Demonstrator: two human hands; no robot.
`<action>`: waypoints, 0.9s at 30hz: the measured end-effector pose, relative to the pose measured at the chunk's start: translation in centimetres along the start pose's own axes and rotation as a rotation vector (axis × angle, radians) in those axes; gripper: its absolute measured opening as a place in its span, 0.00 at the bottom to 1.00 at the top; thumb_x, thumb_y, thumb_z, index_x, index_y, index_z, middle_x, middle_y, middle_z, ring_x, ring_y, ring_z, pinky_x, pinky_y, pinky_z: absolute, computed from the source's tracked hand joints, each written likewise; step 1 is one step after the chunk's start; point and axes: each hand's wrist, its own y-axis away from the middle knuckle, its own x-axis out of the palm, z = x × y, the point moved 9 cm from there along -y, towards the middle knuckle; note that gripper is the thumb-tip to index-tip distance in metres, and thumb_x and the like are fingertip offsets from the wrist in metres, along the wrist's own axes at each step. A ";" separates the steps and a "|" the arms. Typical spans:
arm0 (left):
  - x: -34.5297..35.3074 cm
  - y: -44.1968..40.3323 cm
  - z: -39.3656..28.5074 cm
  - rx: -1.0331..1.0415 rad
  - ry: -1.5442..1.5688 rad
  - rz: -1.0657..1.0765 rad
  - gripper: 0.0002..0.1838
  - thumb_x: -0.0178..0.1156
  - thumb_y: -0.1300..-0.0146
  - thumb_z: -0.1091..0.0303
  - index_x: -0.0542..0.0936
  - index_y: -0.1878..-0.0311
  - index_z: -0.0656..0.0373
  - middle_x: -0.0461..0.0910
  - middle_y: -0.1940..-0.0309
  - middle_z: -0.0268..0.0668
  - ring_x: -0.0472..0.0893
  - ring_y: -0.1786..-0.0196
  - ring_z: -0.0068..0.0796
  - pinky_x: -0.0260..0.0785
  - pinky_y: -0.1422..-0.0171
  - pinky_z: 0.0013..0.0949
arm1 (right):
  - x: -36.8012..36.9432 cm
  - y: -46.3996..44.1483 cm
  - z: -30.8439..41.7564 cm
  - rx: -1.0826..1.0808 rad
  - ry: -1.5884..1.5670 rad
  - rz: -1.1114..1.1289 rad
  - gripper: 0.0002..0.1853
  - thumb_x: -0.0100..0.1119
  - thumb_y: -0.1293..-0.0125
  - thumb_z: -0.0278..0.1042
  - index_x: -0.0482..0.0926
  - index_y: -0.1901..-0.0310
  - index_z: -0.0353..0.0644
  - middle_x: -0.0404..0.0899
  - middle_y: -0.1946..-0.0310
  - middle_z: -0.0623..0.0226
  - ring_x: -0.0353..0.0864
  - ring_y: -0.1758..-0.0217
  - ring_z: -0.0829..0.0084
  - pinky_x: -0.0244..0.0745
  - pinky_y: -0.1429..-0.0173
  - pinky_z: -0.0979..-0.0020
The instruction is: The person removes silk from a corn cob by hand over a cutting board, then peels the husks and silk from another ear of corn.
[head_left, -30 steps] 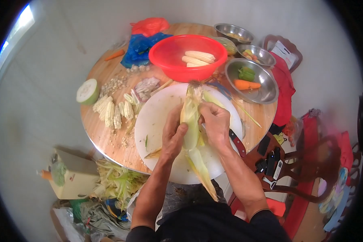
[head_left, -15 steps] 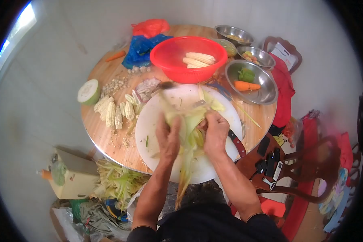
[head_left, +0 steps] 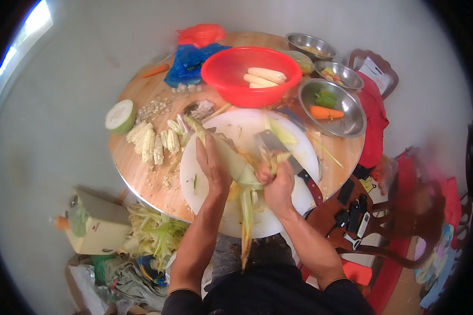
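My left hand (head_left: 214,163) is closed round an ear of corn (head_left: 230,157) still partly wrapped in pale green husk, tilted with its stalk end up to the left. Peeled husk leaves (head_left: 247,210) hang down from it over the front of the white cutting board (head_left: 294,205). My right hand (head_left: 278,185) grips a bunched corn husk (head_left: 276,156) just right of the ear. Behind that hand a cleaver (head_left: 311,187) lies on the board, its blade partly covered. A loose husk leaf (head_left: 281,131) rests near the board's far edge.
Beyond the board stands a red basin (head_left: 231,89) with several peeled corn ears. Steel bowls (head_left: 358,118) hold a carrot and a green pepper, among others. Corn pieces (head_left: 148,147) and a cut melon (head_left: 120,116) lie left. A husk pile (head_left: 155,226) sits below the table.
My right hand has pulled husk away and lower from the ear, now gripping a bunch of it. The ear has tilted up to the left in my left hand, uncovering the cleaver blade more.
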 end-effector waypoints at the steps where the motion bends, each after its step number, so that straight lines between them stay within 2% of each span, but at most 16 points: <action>1: -0.2 -0.4 0.1 -0.048 0.004 -0.028 0.19 0.53 0.21 0.56 0.71 0.41 0.63 0.77 0.64 0.38 0.80 0.65 0.30 0.75 0.63 0.35 | -0.6 0.7 -0.2 0.004 0.000 0.009 0.15 0.34 0.20 0.40 0.70 0.57 0.41 0.57 0.77 0.77 0.55 0.76 0.78 0.59 0.65 0.72; 5: -2.6 -2.8 2.0 -0.157 0.160 -0.164 0.20 0.54 0.23 0.51 0.72 0.46 0.62 0.76 0.69 0.38 0.78 0.70 0.32 0.74 0.65 0.36 | -3.1 4.0 -0.8 -0.006 0.120 0.039 0.12 0.34 0.24 0.35 0.69 0.56 0.39 0.61 0.78 0.75 0.58 0.76 0.79 0.58 0.66 0.73; 8: -1.0 -3.6 2.2 -0.173 0.164 -0.030 0.15 0.51 0.20 0.54 0.72 0.50 0.58 0.75 0.70 0.36 0.77 0.74 0.29 0.73 0.71 0.34 | -3.2 4.9 -0.8 -0.002 0.253 0.040 0.12 0.34 0.24 0.33 0.70 0.58 0.38 0.64 0.78 0.73 0.59 0.75 0.80 0.60 0.64 0.73; 11: -1.2 -4.8 2.0 -0.195 0.186 -0.022 0.19 0.54 0.23 0.50 0.73 0.49 0.59 0.76 0.66 0.38 0.78 0.68 0.33 0.74 0.64 0.37 | -3.1 4.3 -1.1 0.000 0.327 0.115 0.12 0.35 0.25 0.32 0.71 0.56 0.37 0.66 0.75 0.72 0.63 0.72 0.79 0.64 0.61 0.73; 12: -1.2 -5.0 2.0 -0.191 0.188 -0.020 0.19 0.54 0.23 0.50 0.73 0.49 0.59 0.76 0.66 0.38 0.78 0.68 0.33 0.74 0.64 0.37 | -3.0 4.6 -2.0 0.022 0.442 0.198 0.13 0.40 0.27 0.32 0.74 0.53 0.35 0.74 0.68 0.69 0.71 0.64 0.77 0.70 0.54 0.71; 13: -0.1 -5.2 1.1 -0.162 0.197 0.084 0.17 0.52 0.22 0.52 0.72 0.50 0.58 0.77 0.66 0.38 0.78 0.69 0.31 0.74 0.66 0.35 | -2.3 4.6 -2.5 0.045 0.556 0.285 0.15 0.44 0.29 0.33 0.78 0.50 0.33 0.82 0.61 0.65 0.80 0.55 0.74 0.75 0.48 0.70; 14: 0.8 -5.3 0.2 -0.132 0.203 0.186 0.16 0.51 0.20 0.53 0.72 0.51 0.57 0.77 0.65 0.38 0.78 0.71 0.29 0.74 0.68 0.33 | -2.2 4.5 -2.3 0.041 0.554 0.292 0.15 0.44 0.29 0.33 0.78 0.50 0.33 0.82 0.61 0.65 0.80 0.55 0.74 0.75 0.48 0.70; 16: 1.5 -4.4 -0.6 -0.093 0.133 0.245 0.16 0.50 0.20 0.53 0.72 0.49 0.58 0.77 0.63 0.38 0.79 0.69 0.28 0.74 0.66 0.31 | 0.3 5.7 -2.4 0.050 0.653 0.617 0.17 0.45 0.30 0.30 0.79 0.46 0.32 0.85 0.54 0.62 0.83 0.47 0.72 0.76 0.39 0.67; 18: 2.0 -3.2 -1.1 -0.065 0.064 0.310 0.16 0.49 0.19 0.53 0.72 0.48 0.59 0.78 0.61 0.38 0.79 0.67 0.27 0.73 0.64 0.30 | 0.6 4.7 -0.3 -0.041 0.619 0.638 0.16 0.49 0.30 0.29 0.80 0.46 0.32 0.85 0.52 0.61 0.83 0.46 0.72 0.76 0.39 0.68; 20: 1.8 -1.8 -1.0 -0.073 -0.011 0.324 0.23 0.49 0.19 0.50 0.72 0.39 0.62 0.77 0.60 0.35 0.77 0.63 0.23 0.72 0.59 0.26 | 1.6 3.5 2.0 -0.124 0.590 0.647 0.15 0.53 0.30 0.27 0.81 0.46 0.32 0.86 0.50 0.60 0.84 0.46 0.72 0.76 0.39 0.69; 21: 1.6 -1.2 -1.1 -0.081 -0.009 0.327 0.23 0.49 0.19 0.50 0.72 0.39 0.62 0.77 0.60 0.35 0.77 0.63 0.23 0.72 0.59 0.26 | 1.5 2.2 3.2 -0.125 0.608 0.539 0.14 0.56 0.30 0.28 0.83 0.47 0.33 0.86 0.49 0.60 0.85 0.46 0.71 0.76 0.39 0.69; 22: 1.6 -0.7 -1.1 -0.105 -0.067 0.372 0.25 0.52 0.20 0.51 0.71 0.34 0.64 0.77 0.56 0.35 0.77 0.58 0.24 0.72 0.53 0.28 | 1.4 1.0 4.4 -0.130 0.626 0.432 0.13 0.60 0.30 0.28 0.84 0.47 0.33 0.86 0.48 0.60 0.85 0.47 0.70 0.77 0.40 0.70; 23: 1.8 -0.3 -1.2 -0.125 -0.126 0.417 0.28 0.54 0.21 0.52 0.70 0.30 0.65 0.77 0.53 0.36 0.77 0.53 0.25 0.72 0.47 0.29 | 2.3 0.2 5.1 -0.133 0.628 0.428 0.13 0.60 0.30 0.28 0.84 0.47 0.33 0.86 0.48 0.60 0.85 0.47 0.70 0.77 0.40 0.70; 24: 2.1 0.1 -1.5 -0.124 -0.125 0.420 0.28 0.54 0.21 0.52 0.70 0.30 0.65 0.77 0.53 0.36 0.77 0.53 0.25 0.72 0.47 0.29 | 3.4 -0.5 6.1 -0.217 0.742 0.396 0.13 0.64 0.31 0.29 0.85 0.48 0.34 0.86 0.47 0.60 0.86 0.48 0.70 0.77 0.40 0.71; 26: 3.7 1.3 -3.4 0.078 -0.378 0.505 0.34 0.62 0.26 0.56 0.67 0.25 0.66 0.74 0.44 0.38 0.75 0.41 0.30 0.67 0.33 0.33 | 4.9 -1.4 7.4 -0.304 0.855 0.364 0.14 0.68 0.32 0.31 0.86 0.48 0.34 0.86 0.46 0.61 0.86 0.48 0.69 0.77 0.40 0.71; 27: 3.7 1.8 -2.8 -0.008 -0.257 0.539 0.39 0.70 0.31 0.60 0.65 0.23 0.65 0.69 0.35 0.40 0.69 0.30 0.34 0.58 0.23 0.36 | 5.6 -1.7 7.8 -0.332 0.896 0.369 0.13 0.66 0.31 0.31 0.86 0.47 0.36 0.86 0.45 0.60 0.87 0.48 0.66 0.78 0.39 0.70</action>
